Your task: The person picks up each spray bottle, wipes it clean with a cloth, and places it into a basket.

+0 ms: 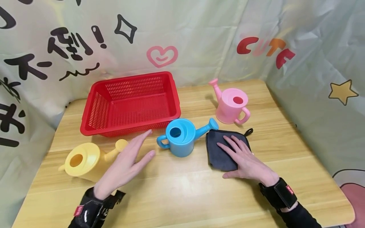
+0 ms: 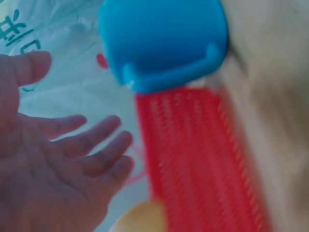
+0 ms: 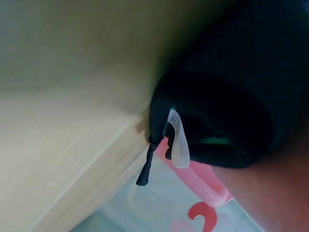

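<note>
My left hand (image 1: 124, 166) is over the table with its fingers extended and thumb apart, holding nothing. It partly covers the spout side of a yellow watering can (image 1: 89, 158). Just right of its fingertips stands a blue watering can (image 1: 182, 142), its handle facing the hand; the left wrist view shows this can (image 2: 164, 38) beyond the spread fingers. My right hand (image 1: 248, 160) rests with spread fingers on a dark grey fabric pouch (image 1: 218, 145) lying on the table. In the right wrist view the pouch (image 3: 217, 106) shows a white tag and a dark cord.
A red perforated plastic basket (image 1: 137, 109) stands at the back left, right behind the blue can. Behind the pouch is a pink watering can (image 1: 231, 107). Printed cloth (image 1: 199, 38) hangs around the back and sides of the wooden table (image 1: 182, 196).
</note>
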A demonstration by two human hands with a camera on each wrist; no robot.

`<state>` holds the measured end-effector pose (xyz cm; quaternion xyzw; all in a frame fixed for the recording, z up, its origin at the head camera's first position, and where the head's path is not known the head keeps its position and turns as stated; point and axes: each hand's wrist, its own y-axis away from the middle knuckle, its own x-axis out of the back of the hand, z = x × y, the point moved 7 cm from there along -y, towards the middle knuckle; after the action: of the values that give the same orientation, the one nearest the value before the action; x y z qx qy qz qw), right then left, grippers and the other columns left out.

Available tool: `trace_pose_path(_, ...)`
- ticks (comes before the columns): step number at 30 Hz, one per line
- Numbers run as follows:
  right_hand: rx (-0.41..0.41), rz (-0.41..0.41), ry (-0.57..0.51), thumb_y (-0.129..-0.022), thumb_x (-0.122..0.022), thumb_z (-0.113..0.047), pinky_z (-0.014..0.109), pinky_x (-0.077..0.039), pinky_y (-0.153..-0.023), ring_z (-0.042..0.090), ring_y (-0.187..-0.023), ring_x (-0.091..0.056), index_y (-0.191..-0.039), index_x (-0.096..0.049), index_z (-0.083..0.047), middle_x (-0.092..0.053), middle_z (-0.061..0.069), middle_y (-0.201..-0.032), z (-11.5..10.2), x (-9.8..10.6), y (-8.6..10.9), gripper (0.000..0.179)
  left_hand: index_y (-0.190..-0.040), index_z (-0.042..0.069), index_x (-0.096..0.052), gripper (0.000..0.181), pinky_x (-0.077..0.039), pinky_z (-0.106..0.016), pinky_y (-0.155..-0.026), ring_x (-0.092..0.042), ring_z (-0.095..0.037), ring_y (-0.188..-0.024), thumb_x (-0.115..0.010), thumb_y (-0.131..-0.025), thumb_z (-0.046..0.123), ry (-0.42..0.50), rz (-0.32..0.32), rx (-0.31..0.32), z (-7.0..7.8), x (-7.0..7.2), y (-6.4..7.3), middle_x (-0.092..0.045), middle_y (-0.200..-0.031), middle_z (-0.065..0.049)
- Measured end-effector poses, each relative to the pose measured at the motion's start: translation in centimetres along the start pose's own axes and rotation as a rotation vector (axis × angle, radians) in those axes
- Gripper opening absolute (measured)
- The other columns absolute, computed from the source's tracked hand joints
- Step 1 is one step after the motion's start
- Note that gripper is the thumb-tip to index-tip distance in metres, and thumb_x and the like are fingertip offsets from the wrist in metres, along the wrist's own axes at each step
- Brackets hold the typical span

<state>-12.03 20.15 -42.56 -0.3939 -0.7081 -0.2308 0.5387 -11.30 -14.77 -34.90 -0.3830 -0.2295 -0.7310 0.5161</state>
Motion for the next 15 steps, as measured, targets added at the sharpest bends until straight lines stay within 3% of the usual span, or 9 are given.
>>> trace_pose_path(5, -0.047, -0.024, -0.023, -0.075, -0.086, -0.046, 0.075, -0.025, -0.111, 0.055, -0.147, -0.022, -0.155, -0.036, -0.014, -0.027, 0.025, -0.162, 0.6, -0.3, -0.3, 0.1, -0.161, 0.018, -0.018, 0.073, -0.03, -0.06, -0.12, -0.027, -0.034, -0.154, -0.048, -0.103, 0.051, 0.113, -0.131, 0.054, -0.9, -3.2, -1.8, -0.024, -0.168, -0.007)
trace_pose_path(8, -0.047, -0.046, -0.007, -0.079, -0.085, -0.039, 0.074, -0.026, -0.112, 0.055, -0.147, -0.023, -0.154, -0.038, -0.014, -0.028, 0.025, -0.162, 0.5, -0.4, -0.4, 0.093, -0.159, 0.013, -0.024, 0.071, -0.034, -0.058, -0.118, -0.033, -0.035, -0.151, -0.052, -0.103, 0.046, 0.159, -0.138, 0.061, -1.3, -4.3, -2.7, -0.032, -0.164, -0.011)
trace_pose_path(10, -0.036, -0.052, 0.011, -0.08, -0.084, -0.03, 0.073, -0.028, -0.111, 0.055, -0.146, -0.025, -0.153, -0.04, -0.013, -0.03, 0.025, -0.161, 0.4, -0.4, -0.4, 0.087, -0.154, 0.011, -0.038, 0.06, -0.039, -0.057, -0.115, -0.045, -0.033, -0.144, -0.055, -0.103, 0.039, 0.193, -0.123, 0.044, -1.3, -4.6, -3.2, -0.048, -0.154, -0.011)
trace_pose_path(12, -0.018, -0.045, 0.036, -0.081, -0.082, -0.02, 0.071, -0.03, -0.111, 0.054, -0.146, -0.028, -0.151, -0.043, -0.011, -0.034, 0.025, -0.159, 0.3, -0.3, -0.5, 0.082, -0.137, 0.01, -0.056, 0.042, -0.047, -0.052, -0.108, -0.058, -0.027, -0.128, -0.057, -0.103, 0.034, 0.229, -0.121, 0.024, -1.3, -4.8, -3.6, -0.064, -0.132, -0.009)
trace_pose_path(15, 0.004, -0.013, 0.066, -0.08, -0.079, -0.01, 0.068, -0.032, -0.112, 0.054, -0.143, -0.033, -0.146, -0.05, -0.008, -0.041, 0.026, -0.155, 0.3, 0.2, -0.6, 0.072, -0.108, 0.01, -0.068, 0.024, -0.054, -0.039, -0.093, -0.064, -0.021, -0.101, -0.056, -0.104, 0.03, 0.305, -0.164, -0.015, -1.2, -5.6, -4.1, -0.07, -0.101, -0.008)
